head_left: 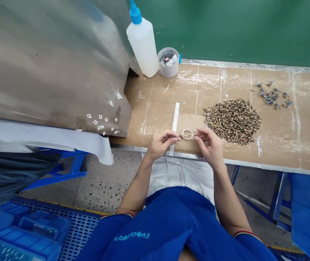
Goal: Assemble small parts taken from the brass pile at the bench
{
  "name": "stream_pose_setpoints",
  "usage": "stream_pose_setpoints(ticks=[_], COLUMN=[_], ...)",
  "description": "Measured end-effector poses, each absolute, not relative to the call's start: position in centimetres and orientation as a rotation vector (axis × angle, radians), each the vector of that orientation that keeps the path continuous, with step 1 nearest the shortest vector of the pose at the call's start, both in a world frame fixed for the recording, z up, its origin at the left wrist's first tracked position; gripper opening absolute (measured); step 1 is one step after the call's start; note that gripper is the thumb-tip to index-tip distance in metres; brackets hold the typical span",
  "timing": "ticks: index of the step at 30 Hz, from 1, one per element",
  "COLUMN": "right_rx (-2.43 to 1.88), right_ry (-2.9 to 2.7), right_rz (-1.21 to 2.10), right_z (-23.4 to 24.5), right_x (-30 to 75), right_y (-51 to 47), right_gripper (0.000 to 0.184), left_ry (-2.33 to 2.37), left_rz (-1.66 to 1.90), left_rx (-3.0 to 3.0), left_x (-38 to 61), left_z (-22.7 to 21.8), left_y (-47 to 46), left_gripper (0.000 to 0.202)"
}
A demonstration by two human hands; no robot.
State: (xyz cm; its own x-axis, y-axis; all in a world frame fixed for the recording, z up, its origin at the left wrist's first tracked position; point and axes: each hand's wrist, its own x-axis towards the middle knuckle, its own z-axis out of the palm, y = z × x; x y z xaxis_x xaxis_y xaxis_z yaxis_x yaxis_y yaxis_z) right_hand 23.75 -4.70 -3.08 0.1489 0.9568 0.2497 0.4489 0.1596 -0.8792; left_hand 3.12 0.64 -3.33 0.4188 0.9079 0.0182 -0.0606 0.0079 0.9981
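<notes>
My left hand (pixel 163 143) is just left of a small round clear dish (pixel 187 138), thumb and fingertips pinched together. Anything between them is too small to make out. On the dish's other side, my right hand (pixel 209 145) has its thumb and forefinger closed close to the rim. Something thin and pale seems to stick out from those fingertips, but I cannot name it. Beyond the right hand lies a big heap of small brown and gold metallic pieces (pixel 233 121). A white strip (pixel 176 117) runs along the cardboard beside my left hand.
A white squeeze bottle (pixel 144 47) with a blue cap and a tape roll (pixel 169 69) holding scraps stand at the back. Farther right are small blue-and-gold pieces (pixel 271 96). A metal housing (pixel 62 65) borders the left; the bench's front edge (pixel 252 165) is near my lap.
</notes>
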Motion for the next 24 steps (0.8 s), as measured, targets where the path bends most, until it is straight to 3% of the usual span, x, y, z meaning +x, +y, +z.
stream_pose_setpoints(ticks=[11, 17, 24], right_rx=[-1.430, -1.507, -1.385], right_ry=[-1.658, -1.797, -1.907], right_rz=[0.526, 0.276, 0.355], right_z=[-1.8, -0.5, -0.2], right_x=[22.7, 22.9, 22.4], right_y=[-2.7, -2.4, -2.4], right_gripper=[0.013, 0.016, 0.020], left_ry=[0.913, 0.925, 0.896], left_rz=[0.902, 0.868, 0.818], left_rx=[1.373, 1.388, 1.578], left_x=[3.2, 3.1, 3.2], left_z=[-3.5, -3.9, -2.7], left_y=[0.6, 0.3, 0.7], left_gripper=[0.027, 0.033, 0.023])
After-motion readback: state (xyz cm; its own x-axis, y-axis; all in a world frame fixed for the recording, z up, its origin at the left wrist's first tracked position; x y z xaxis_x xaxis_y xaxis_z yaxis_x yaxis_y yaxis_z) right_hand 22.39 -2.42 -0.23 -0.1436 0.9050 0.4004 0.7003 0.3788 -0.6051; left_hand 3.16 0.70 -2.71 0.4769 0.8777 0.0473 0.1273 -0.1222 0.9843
